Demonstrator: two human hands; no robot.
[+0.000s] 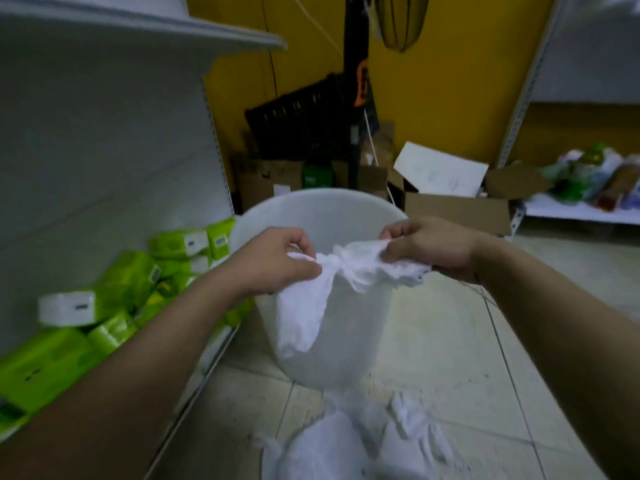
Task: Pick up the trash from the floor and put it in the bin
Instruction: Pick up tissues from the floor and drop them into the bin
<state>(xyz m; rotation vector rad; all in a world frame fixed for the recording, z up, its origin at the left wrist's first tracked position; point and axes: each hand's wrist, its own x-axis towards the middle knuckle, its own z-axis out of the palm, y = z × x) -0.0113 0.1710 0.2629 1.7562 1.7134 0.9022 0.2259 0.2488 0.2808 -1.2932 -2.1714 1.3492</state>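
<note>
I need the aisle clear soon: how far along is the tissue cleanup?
Partway at best. Whether anything is in the white bin cannot be seen. In hand: left hand and right hand grip a crumpled white tissue above its opening. Left: more tissue scraps on the floor in front of it.

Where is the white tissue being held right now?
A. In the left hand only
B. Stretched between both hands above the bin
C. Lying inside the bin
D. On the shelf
B: the left hand and right hand both grip the white tissue above the white bin.
</note>
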